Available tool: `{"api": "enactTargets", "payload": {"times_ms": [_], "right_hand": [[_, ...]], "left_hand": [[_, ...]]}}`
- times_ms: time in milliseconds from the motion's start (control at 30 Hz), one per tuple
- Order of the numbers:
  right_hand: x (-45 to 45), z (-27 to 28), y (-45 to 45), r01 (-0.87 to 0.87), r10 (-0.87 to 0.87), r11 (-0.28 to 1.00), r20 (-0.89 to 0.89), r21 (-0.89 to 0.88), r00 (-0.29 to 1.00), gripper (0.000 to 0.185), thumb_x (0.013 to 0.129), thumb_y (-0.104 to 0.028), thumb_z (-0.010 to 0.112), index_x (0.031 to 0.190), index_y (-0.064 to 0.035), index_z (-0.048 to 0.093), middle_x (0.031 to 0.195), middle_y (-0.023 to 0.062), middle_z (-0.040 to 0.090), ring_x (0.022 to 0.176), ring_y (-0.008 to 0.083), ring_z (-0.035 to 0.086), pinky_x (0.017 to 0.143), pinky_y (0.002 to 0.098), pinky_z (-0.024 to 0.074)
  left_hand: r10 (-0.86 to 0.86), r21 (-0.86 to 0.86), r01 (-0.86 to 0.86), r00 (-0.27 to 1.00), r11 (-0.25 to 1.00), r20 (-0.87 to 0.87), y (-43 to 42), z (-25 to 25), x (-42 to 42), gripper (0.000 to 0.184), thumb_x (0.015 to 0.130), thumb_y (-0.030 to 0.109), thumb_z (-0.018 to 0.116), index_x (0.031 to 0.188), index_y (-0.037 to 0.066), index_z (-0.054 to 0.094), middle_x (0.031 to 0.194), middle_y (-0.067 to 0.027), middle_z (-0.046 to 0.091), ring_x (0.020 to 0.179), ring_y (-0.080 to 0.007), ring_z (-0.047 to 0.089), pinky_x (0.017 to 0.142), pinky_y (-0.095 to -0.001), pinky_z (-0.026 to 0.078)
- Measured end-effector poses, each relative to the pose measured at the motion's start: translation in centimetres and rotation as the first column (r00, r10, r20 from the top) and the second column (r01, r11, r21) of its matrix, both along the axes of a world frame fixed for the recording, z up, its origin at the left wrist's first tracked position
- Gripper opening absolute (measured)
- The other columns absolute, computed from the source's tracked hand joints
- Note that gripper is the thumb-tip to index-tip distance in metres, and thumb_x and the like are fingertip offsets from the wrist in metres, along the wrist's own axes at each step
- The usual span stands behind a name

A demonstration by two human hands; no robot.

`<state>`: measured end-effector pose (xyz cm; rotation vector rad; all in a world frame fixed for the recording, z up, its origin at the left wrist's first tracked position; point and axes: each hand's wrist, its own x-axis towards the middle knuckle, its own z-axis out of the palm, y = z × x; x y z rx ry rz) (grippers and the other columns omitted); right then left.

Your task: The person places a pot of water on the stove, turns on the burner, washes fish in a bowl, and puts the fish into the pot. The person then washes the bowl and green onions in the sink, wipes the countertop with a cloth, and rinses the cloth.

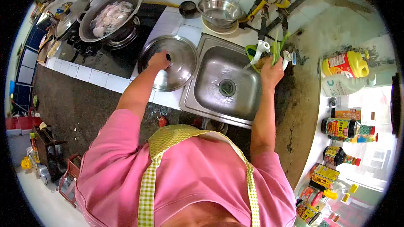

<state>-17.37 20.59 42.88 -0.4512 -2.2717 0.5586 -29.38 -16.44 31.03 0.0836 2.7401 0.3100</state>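
Observation:
My left hand (160,60) is closed on the black knob of a round metal pot lid (179,69). That lid lies on the white tiled counter, close against the left rim of the steel sink (191,85). At the sink's back right corner, my right hand (272,73) is closed around some long green stalks (275,49), which look like scallions. Its fingers are partly hidden. Beside it are a white tap (261,49), with a thin stream of water running into the sink, and a second white tap (288,59).
A large pot (86,31) of pale raw meat pieces stands on the black gas stove (107,61). Behind the sink are stacked metal bowls (221,10) and a small dark bowl (187,8). Sauce bottles (338,128) and yellow jugs (345,64) line the right windowsill.

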Motion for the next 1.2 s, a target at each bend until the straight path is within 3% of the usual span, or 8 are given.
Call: {"api": "enactTargets", "payload": {"times_ms": [100, 433, 600, 767, 867, 967, 1033, 1200], "right_hand": [[-0.3, 1.7, -0.2, 0.213, -0.207, 0.975, 0.092, -0.056, 0.974, 0.03, 0.076, -0.024, 0.049, 0.097, -0.0036, 0.052, 0.077, 0.0236, 0.056, 0.073, 0.0399, 0.054, 0.062, 0.0446, 0.0422], [0.1, 1.3, -1.1, 0.01, 0.073, 0.973, 0.349, -0.229, 0.934, 0.032, 0.078, -0.027, 0.048, 0.084, 0.0039, 0.055, 0.073, 0.0192, 0.056, 0.07, 0.0318, 0.054, 0.065, 0.0406, 0.0399], [0.7, 0.2, 0.3, -0.151, 0.256, 0.762, 0.079, -0.63, 0.964, 0.021, 0.083, -0.017, 0.049, 0.088, 0.0022, 0.054, 0.062, 0.0016, 0.047, 0.058, 0.0084, 0.044, 0.051, 0.023, 0.0364], [3.3, 0.2, -0.1, -0.347, 0.316, 0.594, -0.186, -0.726, 0.93, 0.02, 0.084, -0.018, 0.049, 0.093, -0.0008, 0.055, 0.07, 0.0025, 0.051, 0.064, 0.0117, 0.047, 0.061, 0.028, 0.0396], [5.0, 0.3, -1.8, -0.545, 0.244, 0.215, -0.496, -0.81, 0.833, 0.02, 0.083, -0.018, 0.051, 0.096, -0.0029, 0.054, 0.08, 0.0051, 0.056, 0.079, 0.0154, 0.052, 0.071, 0.0296, 0.0406], [3.2, -4.3, -4.6, -0.123, 0.378, 0.626, 0.161, -0.77, 0.912, 0.025, 0.084, -0.026, 0.049, 0.095, -0.0036, 0.053, 0.081, 0.0048, 0.058, 0.083, 0.0138, 0.052, 0.077, 0.0332, 0.038], [2.9, -5.7, -4.9, -0.135, 0.404, 0.646, 0.186, -0.751, 0.896, 0.024, 0.084, -0.027, 0.048, 0.094, -0.0052, 0.054, 0.078, 0.0038, 0.059, 0.084, 0.0132, 0.052, 0.08, 0.0333, 0.0359], [2.8, -3.1, -8.8, -0.352, 0.221, 0.446, -0.28, -0.823, 0.934, 0.02, 0.083, -0.019, 0.051, 0.093, -0.0031, 0.055, 0.076, 0.0042, 0.057, 0.072, 0.0133, 0.053, 0.069, 0.029, 0.0406]], "left_hand": [[-0.089, 0.003, 0.09, 0.995, 0.996, -0.05, 0.6, 0.2, 0.4, 0.044, 0.07, 0.026, 0.057, 0.11, 0.013, 0.046, 0.098, -0.0166, 0.055, 0.091, -0.0312, 0.054, 0.076, -0.0394, 0.045], [-0.329, 0.253, 0.389, 0.911, 0.886, -0.248, 3.8, 13.2, 3.8, 0.032, 0.069, 0.033, 0.05, 0.094, 0.013, 0.055, 0.086, -0.0162, 0.058, 0.077, -0.0333, 0.056, 0.069, -0.0424, 0.043], [-0.323, 0.197, 0.434, 0.846, 0.879, -0.423, 1.4, 26.9, 4.5, 0.036, 0.067, 0.033, 0.051, 0.097, 0.014, 0.055, 0.085, -0.0144, 0.058, 0.079, -0.0295, 0.056, 0.07, -0.0373, 0.044], [-0.282, 0.011, 0.359, 0.751, 0.933, -0.598, -6.8, 34.2, -0.8, 0.034, 0.068, 0.032, 0.051, 0.093, 0.01, 0.057, 0.085, -0.0135, 0.059, 0.079, -0.0309, 0.056, 0.07, -0.037, 0.044], [-0.335, -0.168, 0.297, 0.707, 0.94, -0.623, -15.7, 31.0, -10.5, 0.039, 0.076, 0.037, 0.049, 0.102, 0.009, 0.054, 0.096, -0.0151, 0.057, 0.087, -0.0315, 0.054, 0.077, -0.0383, 0.042], [-0.32, -0.284, 0.171, 0.699, 0.943, -0.64, -21.1, 25.3, -16.9, 0.033, 0.074, 0.034, 0.048, 0.089, 0.007, 0.059, 0.084, -0.0146, 0.059, 0.08, -0.032, 0.056, 0.071, -0.04, 0.044], [-0.516, -0.47, 0.279, 0.687, 0.838, -0.512, -24.4, 21.7, -19.9, 0.036, 0.073, 0.034, 0.048, 0.095, 0.008, 0.057, 0.091, -0.0165, 0.058, 0.087, -0.0326, 0.054, 0.076, -0.0399, 0.042], [-0.288, -0.269, 0.167, 0.808, 0.949, -0.514, -23.4, 20.1, -18.3, 0.035, 0.073, 0.033, 0.051, 0.1, 0.011, 0.055, 0.095, -0.0154, 0.057, 0.089, -0.0322, 0.054, 0.076, -0.0399, 0.042]]}}
